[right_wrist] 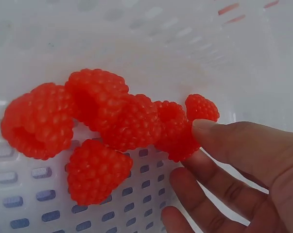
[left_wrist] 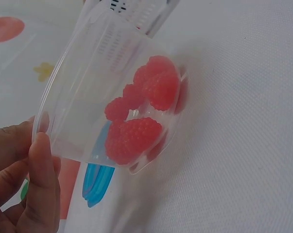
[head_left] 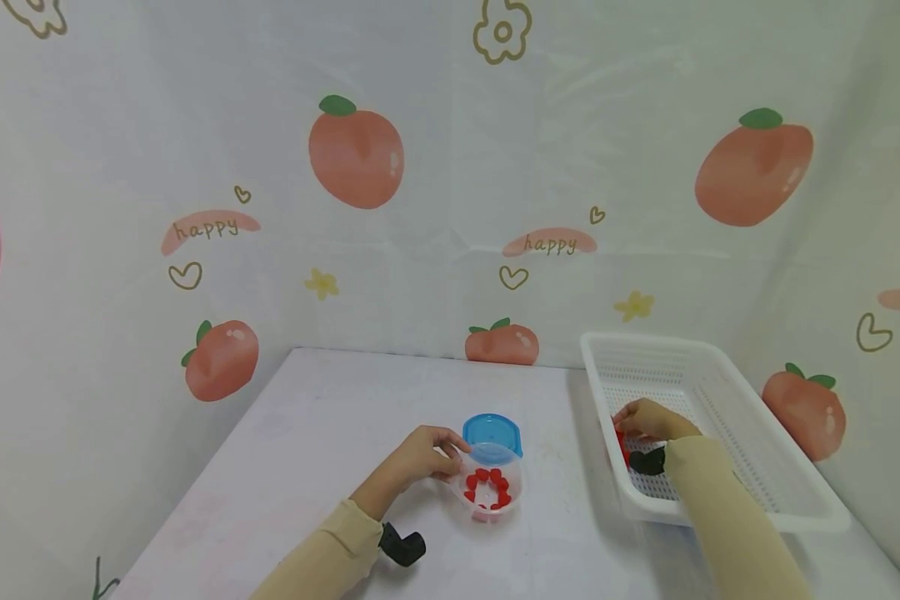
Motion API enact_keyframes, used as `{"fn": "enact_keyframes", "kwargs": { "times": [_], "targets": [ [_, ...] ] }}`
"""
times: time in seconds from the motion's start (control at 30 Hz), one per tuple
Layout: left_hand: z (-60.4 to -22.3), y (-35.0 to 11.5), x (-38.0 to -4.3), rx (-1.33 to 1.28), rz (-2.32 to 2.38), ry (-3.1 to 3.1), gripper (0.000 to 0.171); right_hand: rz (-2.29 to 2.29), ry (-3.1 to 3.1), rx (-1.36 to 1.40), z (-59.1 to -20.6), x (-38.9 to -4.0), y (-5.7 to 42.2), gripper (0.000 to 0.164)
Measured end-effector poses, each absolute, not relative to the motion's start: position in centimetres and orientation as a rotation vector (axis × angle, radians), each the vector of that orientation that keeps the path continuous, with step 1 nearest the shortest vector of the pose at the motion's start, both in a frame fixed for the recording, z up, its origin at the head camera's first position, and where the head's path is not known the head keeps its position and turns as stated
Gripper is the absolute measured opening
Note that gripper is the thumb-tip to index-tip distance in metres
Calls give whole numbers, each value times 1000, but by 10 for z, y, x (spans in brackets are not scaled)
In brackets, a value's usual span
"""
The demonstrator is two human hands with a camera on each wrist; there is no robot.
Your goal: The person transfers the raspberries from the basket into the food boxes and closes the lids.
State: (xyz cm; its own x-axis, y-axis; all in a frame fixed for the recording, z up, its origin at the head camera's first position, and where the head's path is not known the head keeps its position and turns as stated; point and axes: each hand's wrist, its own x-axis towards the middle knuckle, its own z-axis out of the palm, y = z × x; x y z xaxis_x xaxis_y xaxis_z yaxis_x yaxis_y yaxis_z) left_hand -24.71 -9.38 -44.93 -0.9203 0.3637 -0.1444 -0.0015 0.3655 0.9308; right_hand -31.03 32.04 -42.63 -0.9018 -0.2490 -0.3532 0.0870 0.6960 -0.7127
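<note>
My left hand [head_left: 427, 454] pinches the rim of a clear plastic cup [left_wrist: 78, 111] between thumb and fingers. Several red raspberries [left_wrist: 131, 138] lie at the cup's bottom. Just behind it on the table is a blue lid [head_left: 491, 429]. On the right, my right hand [head_left: 648, 419] reaches into a white perforated basket [head_left: 795, 523], by its left wall. In the right wrist view, thumb and forefinger pinch a raspberry [right_wrist: 178, 144] at the end of a cluster. Other raspberries [right_wrist: 95, 172] lie beside it on the basket floor. The forefinger's tip is partly hidden behind the fruit.
The white table [head_left: 345, 392] carries the cup, lid and basket. A curtain [head_left: 435, 275] printed with fruit hangs along its back edge. The basket's raised walls surround the right hand. Black wrist mounts [head_left: 402, 546] are worn on both forearms.
</note>
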Motion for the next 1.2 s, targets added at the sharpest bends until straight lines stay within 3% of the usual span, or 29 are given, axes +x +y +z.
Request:
{"fn": "enact_keyframes", "kwargs": {
  "times": [0.47, 1.2],
  "targets": [
    [-450, -93, -246, 316, 1568, 2319, 21, -1108, 2507, -106, -425, -311, 319, 19],
    [-448, -93, -245, 308, 1565, 2313, 21, -1359, 2606, -174, -410, -310, 316, 39]
  ]
}}
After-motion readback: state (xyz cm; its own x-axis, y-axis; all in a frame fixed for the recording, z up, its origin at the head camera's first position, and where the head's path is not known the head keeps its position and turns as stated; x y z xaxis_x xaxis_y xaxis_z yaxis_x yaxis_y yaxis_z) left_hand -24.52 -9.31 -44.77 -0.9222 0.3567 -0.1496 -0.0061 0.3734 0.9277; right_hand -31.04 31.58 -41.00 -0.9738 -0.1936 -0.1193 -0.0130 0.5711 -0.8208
